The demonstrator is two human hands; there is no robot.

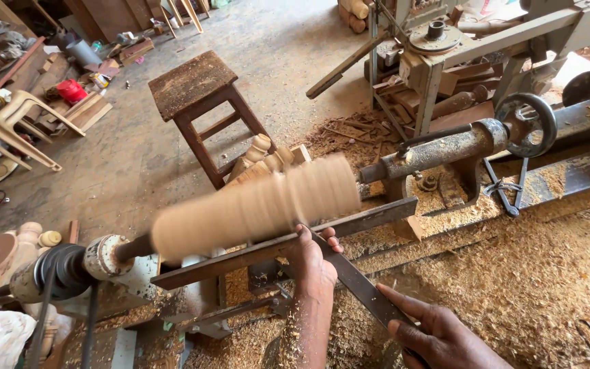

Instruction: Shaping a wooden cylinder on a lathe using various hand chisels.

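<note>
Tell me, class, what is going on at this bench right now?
A person is turning wood on a lathe. The wooden workpiece is blurred between headstock and tailstock. The left hand presses a long flat chisel onto the tool rest; the right hand grips its handle end. Sawdust covers the bed. A wooden stool stands behind.

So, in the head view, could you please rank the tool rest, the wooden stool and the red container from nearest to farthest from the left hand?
1. Tool rest: directly under the left hand, touching.
2. Wooden stool: beyond the spinning workpiece, upper left.
3. Red container: far left on the floor.
</note>
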